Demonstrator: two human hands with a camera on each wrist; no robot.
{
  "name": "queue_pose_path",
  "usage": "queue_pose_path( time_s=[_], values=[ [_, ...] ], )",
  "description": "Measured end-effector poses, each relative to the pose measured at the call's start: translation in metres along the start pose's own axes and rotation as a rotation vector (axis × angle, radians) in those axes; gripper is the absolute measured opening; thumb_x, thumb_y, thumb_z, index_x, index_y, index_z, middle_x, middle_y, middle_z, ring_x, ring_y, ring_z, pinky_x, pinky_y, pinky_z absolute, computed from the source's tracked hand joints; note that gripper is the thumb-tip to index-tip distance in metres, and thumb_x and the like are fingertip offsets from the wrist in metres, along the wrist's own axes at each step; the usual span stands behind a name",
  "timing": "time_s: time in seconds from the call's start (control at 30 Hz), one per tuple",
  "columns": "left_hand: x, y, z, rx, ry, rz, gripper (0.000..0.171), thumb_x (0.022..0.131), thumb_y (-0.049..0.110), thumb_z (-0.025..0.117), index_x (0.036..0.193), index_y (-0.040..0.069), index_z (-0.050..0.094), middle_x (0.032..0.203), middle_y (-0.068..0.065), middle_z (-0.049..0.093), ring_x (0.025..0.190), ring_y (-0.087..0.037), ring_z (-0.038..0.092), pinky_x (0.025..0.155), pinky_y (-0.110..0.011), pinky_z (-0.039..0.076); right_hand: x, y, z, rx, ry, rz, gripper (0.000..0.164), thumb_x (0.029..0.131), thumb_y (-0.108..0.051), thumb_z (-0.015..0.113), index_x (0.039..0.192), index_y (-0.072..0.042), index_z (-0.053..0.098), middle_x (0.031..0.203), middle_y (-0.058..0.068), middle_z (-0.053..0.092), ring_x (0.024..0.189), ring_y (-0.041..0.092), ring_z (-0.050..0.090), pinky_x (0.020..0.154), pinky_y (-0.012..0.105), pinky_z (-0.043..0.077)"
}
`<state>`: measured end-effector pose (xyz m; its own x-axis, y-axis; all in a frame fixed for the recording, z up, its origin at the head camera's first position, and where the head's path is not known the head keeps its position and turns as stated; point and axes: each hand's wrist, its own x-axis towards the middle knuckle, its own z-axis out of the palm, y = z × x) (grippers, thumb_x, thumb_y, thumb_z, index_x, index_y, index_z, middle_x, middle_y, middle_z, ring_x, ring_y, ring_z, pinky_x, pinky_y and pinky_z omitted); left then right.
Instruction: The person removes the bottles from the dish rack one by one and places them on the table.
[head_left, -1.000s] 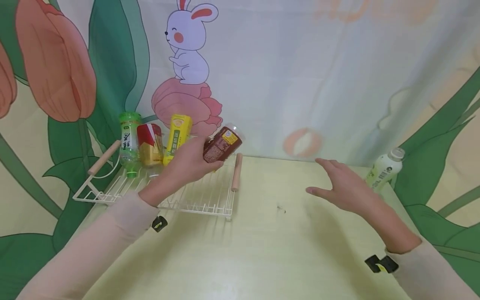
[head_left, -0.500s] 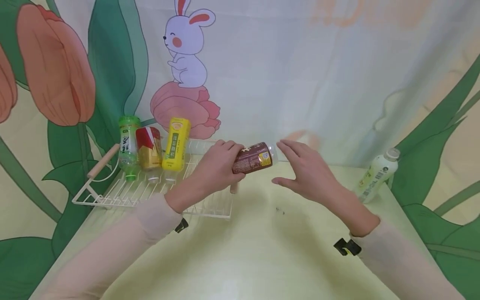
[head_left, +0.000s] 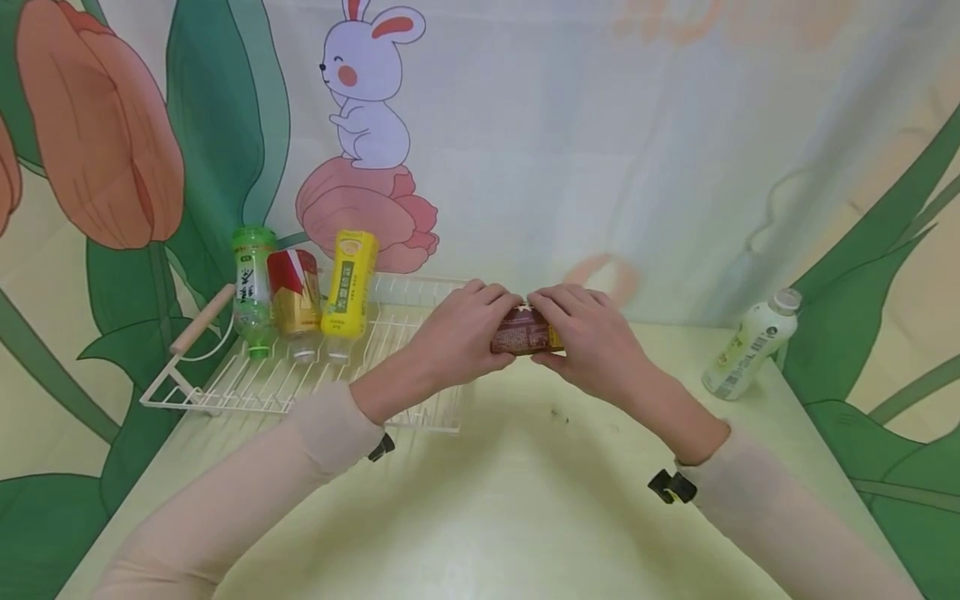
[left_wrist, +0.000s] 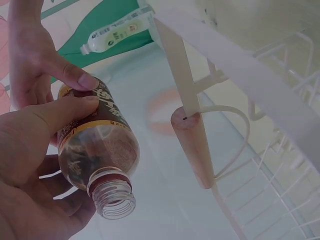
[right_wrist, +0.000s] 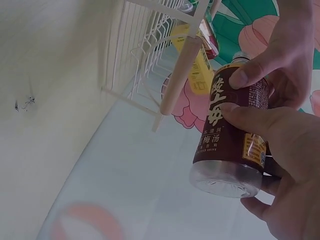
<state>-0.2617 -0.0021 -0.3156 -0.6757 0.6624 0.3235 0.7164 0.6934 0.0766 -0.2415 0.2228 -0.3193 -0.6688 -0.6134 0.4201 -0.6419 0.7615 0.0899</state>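
Both hands hold one clear plastic bottle with a dark maroon label (head_left: pixel 522 333), lying sideways above the table just right of the rack. My left hand (head_left: pixel 468 333) grips its neck half. In the left wrist view the threaded mouth (left_wrist: pixel 115 200) shows uncapped. Round the base half curls my right hand (head_left: pixel 592 333), its thumb across the label, while the bottle's clear base (right_wrist: pixel 225 182) faces right. The two thumbs lie close together on the label.
A white wire rack (head_left: pixel 202 408) with wooden handles stands at left. In it lean a green bottle (head_left: pixel 253 279), a red-and-gold bottle (head_left: pixel 296 292) and a yellow bottle (head_left: pixel 349 287), necks down. A white-green bottle (head_left: pixel 753 342) stands at the table's right edge. A printed curtain (head_left: pixel 525 167) hangs behind.
My left hand has brought the maroon-labelled bottle rightward from over the rack and levelled it. My right hand has come in from the right and closed round its base end.
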Motion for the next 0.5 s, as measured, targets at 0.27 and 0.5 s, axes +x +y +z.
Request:
queue_pose_path(
  time_s=[0.27, 0.5],
  values=[
    [-0.0010, -0.0015, -0.0002, 0.038, 0.008, 0.016, 0.064, 0.086, 0.035, 0.088, 0.138, 0.006, 0.064, 0.127, -0.007, 0.068, 0.112, -0.026, 0.059, 0.098, -0.037, 0.052, 0.0033, 0.0014, 0.0045, -0.055, 0.028, -0.065, 0.071, 0.081, -0.033, 0.094, 0.137, -0.001, 0.065, 0.131, 0.012, 0.068, 0.121, 0.033, 0.060, 0.096, 0.052, 0.051],
    [-0.0077, -0.0016, 0.0007, 0.080, 0.018, 0.010, 0.064, 0.087, 0.036, 0.087, 0.138, 0.006, 0.064, 0.127, -0.007, 0.068, 0.112, -0.026, 0.059, 0.097, -0.036, 0.053, 0.0054, -0.0011, 0.0100, -0.124, 0.060, -0.141, 0.072, 0.081, -0.034, 0.094, 0.136, 0.002, 0.064, 0.129, 0.014, 0.067, 0.121, 0.035, 0.060, 0.097, 0.052, 0.052]
  ],
)
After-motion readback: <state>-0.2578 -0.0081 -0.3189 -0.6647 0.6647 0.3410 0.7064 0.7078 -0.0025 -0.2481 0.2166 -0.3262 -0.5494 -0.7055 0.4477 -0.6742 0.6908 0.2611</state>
